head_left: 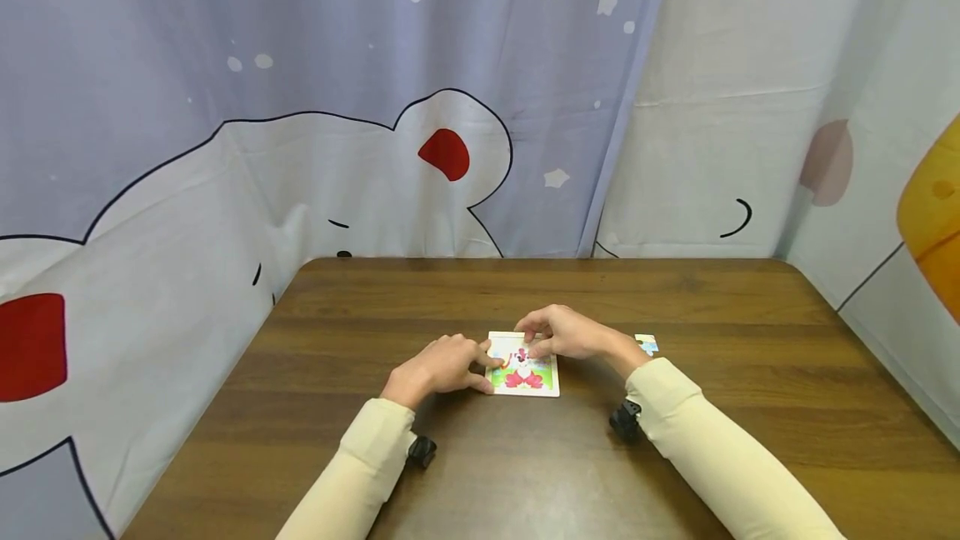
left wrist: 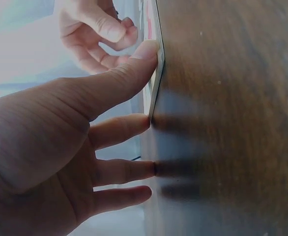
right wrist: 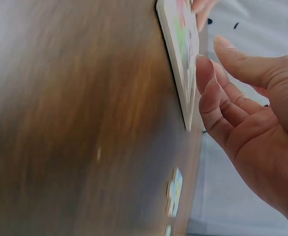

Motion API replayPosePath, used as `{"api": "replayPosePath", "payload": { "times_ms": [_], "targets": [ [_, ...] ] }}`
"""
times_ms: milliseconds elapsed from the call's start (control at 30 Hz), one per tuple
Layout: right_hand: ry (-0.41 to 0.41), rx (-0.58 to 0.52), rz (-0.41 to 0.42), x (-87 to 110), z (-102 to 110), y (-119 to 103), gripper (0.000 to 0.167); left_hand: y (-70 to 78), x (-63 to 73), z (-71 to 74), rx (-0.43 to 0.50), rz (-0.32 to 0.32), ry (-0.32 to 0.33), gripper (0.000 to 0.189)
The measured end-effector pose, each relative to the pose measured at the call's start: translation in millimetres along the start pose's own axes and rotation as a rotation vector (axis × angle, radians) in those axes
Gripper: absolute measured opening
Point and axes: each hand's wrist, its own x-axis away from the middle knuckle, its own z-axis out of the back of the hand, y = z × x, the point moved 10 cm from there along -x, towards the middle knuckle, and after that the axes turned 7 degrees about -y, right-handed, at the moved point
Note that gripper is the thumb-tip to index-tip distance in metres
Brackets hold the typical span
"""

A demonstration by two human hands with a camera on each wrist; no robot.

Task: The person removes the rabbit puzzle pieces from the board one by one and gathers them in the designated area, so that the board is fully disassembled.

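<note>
1. Curtain [head_left: 172,207], pale with grey-blue areas, black outlines and red patches, hangs beyond the puzzle board [head_left: 525,392] and extends well to its left and right.
2. Bench [head_left: 277,390]: brown, wood-grained, lying beneath the board and spreading out on all sides of it.
3. Left sleeve [head_left: 356,465], cream, near side and left of the board; black wrist device [head_left: 422,452] just beside the cuff.
4. Left hand [head_left: 442,365] at the board's left edge. Grip: released, fingers extended; thumb touching the board's edge, index finger reaching over its face.
5. Puzzle board, between the two hands, lying on the bench. Light rim; face printed with a pink and white cartoon figure [head_left: 522,375] over green. Far right portion partly covered by fingers.
6. Right hand [head_left: 566,332] over the board's far right part. Grip: released, fingers half bent, thumb apart from them; nothing seen between.
7. Second wrist device [head_left: 626,421], black, and cream right sleeve [head_left: 720,448], right of the board.
8. Loose puzzle pieces [head_left: 647,344], pale blue, white and yellow, on the bench, well right of the board.
</note>
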Motion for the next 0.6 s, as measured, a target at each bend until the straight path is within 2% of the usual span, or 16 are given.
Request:
{"api": "replayPosePath", "payload": {
  "times_ms": [233,467,600],
  "targets": [
    [-0.027,0.045,-0.023,-14.4,-12.8,-3.2,0.044,2.9,1.3,-0.3,0.011,-0.042,-0.007,0.05],
    [-0.03,0.055,-0.028,-20.1,-16.3,-3.8,0.044,3.7,4.0,-7.2,0.049,-0.041,-0.096,0.041],
    [-0.039,0.048,-0.023,-20.9,-20.2,-3.7,0.045,2.7,4.8,-10.0,0.085,-0.033,-0.119,0.036]
  ]
}}
